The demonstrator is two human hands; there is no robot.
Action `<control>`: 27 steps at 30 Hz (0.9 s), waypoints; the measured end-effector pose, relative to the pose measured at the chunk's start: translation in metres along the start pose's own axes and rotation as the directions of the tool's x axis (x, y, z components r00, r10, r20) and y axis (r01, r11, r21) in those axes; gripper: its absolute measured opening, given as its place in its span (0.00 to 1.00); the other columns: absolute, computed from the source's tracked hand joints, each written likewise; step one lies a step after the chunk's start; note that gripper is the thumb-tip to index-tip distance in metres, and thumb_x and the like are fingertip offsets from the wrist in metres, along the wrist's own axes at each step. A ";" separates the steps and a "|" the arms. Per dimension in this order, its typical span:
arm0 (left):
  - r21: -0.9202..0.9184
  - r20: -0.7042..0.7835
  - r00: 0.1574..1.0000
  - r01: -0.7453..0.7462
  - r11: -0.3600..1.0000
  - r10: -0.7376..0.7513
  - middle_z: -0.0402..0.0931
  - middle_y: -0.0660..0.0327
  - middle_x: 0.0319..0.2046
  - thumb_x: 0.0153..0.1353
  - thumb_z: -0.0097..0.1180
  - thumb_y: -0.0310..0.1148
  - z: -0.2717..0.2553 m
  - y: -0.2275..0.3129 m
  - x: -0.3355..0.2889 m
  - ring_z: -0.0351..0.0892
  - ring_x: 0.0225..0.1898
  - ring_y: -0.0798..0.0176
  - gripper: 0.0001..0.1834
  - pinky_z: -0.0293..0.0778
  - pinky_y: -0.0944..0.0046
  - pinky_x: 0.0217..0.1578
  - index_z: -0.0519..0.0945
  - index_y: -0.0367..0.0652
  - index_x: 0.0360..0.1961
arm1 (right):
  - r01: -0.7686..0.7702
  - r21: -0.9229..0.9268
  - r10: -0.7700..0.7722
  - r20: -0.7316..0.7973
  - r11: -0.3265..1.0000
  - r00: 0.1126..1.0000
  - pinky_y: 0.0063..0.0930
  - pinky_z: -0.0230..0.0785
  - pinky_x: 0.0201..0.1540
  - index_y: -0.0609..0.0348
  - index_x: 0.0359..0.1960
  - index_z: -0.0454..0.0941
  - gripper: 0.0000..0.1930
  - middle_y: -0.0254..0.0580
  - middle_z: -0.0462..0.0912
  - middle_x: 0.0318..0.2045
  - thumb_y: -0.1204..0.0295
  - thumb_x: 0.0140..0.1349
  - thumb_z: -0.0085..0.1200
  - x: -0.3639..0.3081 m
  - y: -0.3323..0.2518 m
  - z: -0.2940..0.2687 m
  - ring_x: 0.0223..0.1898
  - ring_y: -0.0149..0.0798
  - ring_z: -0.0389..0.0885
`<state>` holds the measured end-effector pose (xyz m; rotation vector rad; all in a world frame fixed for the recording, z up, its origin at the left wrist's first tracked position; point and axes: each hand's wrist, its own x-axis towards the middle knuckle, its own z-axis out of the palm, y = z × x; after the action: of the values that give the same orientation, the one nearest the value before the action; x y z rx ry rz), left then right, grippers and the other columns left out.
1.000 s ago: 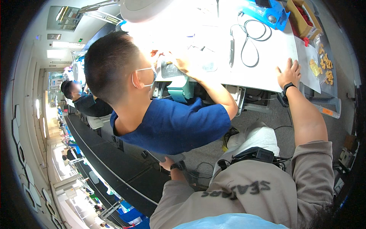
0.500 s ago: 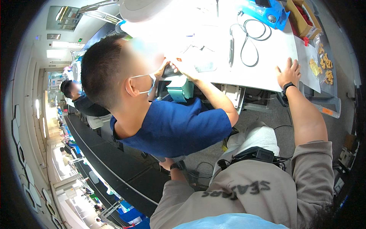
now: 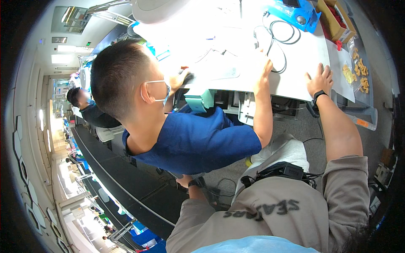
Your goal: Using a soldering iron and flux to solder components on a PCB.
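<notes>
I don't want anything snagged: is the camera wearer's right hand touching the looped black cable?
Apart. The head view plainly shows a strip of white tabletop between the wearer's right hand and the black cable.

R hand [image 3: 319, 80] lay flat on white table's [image 3: 295, 86] corner, fingers spread; L hand [image 3: 184, 180] was low, just behind a co-worker [image 3: 168, 124] in blue top [image 3: 198, 141]. Co-worker's R hand [image 3: 263, 69] was nr a looped blk cable [image 3: 286, 60], blue device [image 3: 294, 17] beyond.
</notes>
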<state>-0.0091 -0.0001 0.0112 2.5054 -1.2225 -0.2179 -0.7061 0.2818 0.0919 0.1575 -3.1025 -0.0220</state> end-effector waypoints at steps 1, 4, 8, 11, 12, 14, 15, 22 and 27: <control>0.000 0.001 1.000 0.002 1.000 -0.002 0.76 0.34 0.57 0.62 0.62 0.49 -0.001 0.000 0.000 0.77 0.58 0.34 0.38 0.75 0.44 0.57 0.69 0.31 0.64 | 0.002 -0.001 -0.002 -0.001 1.000 1.000 0.61 0.50 0.72 0.49 0.75 0.56 0.43 0.53 0.52 0.75 0.45 0.63 0.57 0.000 0.000 0.000 0.76 0.62 0.49; -0.028 0.015 1.000 0.003 1.000 -0.003 0.76 0.35 0.57 0.61 0.63 0.49 -0.002 0.001 0.001 0.77 0.58 0.35 0.38 0.75 0.44 0.56 0.69 0.31 0.63 | 0.005 -0.003 -0.005 -0.003 1.000 1.000 0.62 0.50 0.72 0.49 0.75 0.56 0.43 0.53 0.52 0.75 0.45 0.63 0.57 0.000 0.000 0.001 0.76 0.62 0.49; -0.061 0.028 0.999 0.031 0.998 -0.030 0.78 0.35 0.55 0.60 0.65 0.50 -0.002 0.003 -0.004 0.78 0.58 0.35 0.39 0.75 0.45 0.55 0.69 0.31 0.62 | 0.003 -0.007 -0.003 -0.006 1.000 1.000 0.62 0.51 0.72 0.49 0.75 0.56 0.43 0.53 0.52 0.75 0.44 0.63 0.57 0.001 0.001 0.003 0.76 0.62 0.48; -0.095 0.028 0.999 0.026 0.995 -0.023 0.78 0.35 0.54 0.57 0.67 0.51 -0.002 0.001 -0.003 0.79 0.57 0.35 0.41 0.75 0.45 0.54 0.70 0.31 0.62 | 0.003 -0.012 -0.003 -0.002 1.000 1.000 0.62 0.51 0.71 0.49 0.75 0.56 0.43 0.53 0.52 0.75 0.44 0.63 0.57 0.001 0.001 0.002 0.76 0.62 0.48; -0.087 0.020 1.000 0.025 0.996 -0.023 0.78 0.35 0.54 0.56 0.68 0.52 -0.001 0.000 -0.002 0.79 0.57 0.35 0.41 0.75 0.45 0.53 0.70 0.31 0.61 | 0.002 -0.015 -0.002 0.001 1.000 1.000 0.62 0.52 0.71 0.49 0.76 0.56 0.43 0.53 0.52 0.75 0.44 0.63 0.57 0.001 0.000 0.002 0.76 0.62 0.48; -0.078 0.005 1.000 0.011 0.997 -0.011 0.79 0.35 0.54 0.55 0.70 0.53 0.003 -0.002 0.000 0.79 0.56 0.36 0.42 0.76 0.45 0.53 0.71 0.31 0.61 | 0.004 -0.018 -0.004 -0.011 1.000 1.000 0.62 0.52 0.71 0.48 0.76 0.56 0.43 0.53 0.52 0.75 0.44 0.63 0.57 0.001 0.002 0.005 0.76 0.62 0.49; -0.076 -0.001 1.000 -0.001 0.997 0.001 0.79 0.35 0.54 0.54 0.70 0.53 0.004 -0.003 0.002 0.80 0.56 0.36 0.43 0.76 0.45 0.52 0.71 0.31 0.61 | 0.005 -0.019 -0.005 -0.017 1.000 1.000 0.62 0.52 0.71 0.48 0.76 0.56 0.43 0.53 0.52 0.75 0.44 0.63 0.57 0.001 0.003 0.006 0.76 0.62 0.49; -0.046 0.012 1.000 -0.018 0.999 0.018 0.79 0.36 0.53 0.61 0.63 0.45 -0.002 0.008 -0.010 0.80 0.54 0.36 0.34 0.75 0.47 0.54 0.71 0.30 0.61 | 0.008 0.005 -0.008 -0.019 1.000 1.000 0.63 0.51 0.71 0.48 0.75 0.56 0.43 0.53 0.52 0.75 0.45 0.64 0.57 0.002 0.004 0.006 0.76 0.63 0.49; -0.063 0.021 0.999 -0.023 0.998 0.025 0.78 0.36 0.53 0.62 0.60 0.45 -0.004 0.002 -0.004 0.79 0.56 0.35 0.34 0.75 0.46 0.54 0.71 0.30 0.61 | 0.015 0.025 -0.014 -0.032 1.000 0.999 0.63 0.51 0.71 0.48 0.75 0.56 0.42 0.53 0.52 0.75 0.45 0.64 0.57 0.002 0.004 0.009 0.76 0.63 0.49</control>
<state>-0.0121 0.0033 0.0152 2.4398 -1.2344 -0.2736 -0.7088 0.2854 0.0826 0.1791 -3.0712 0.0198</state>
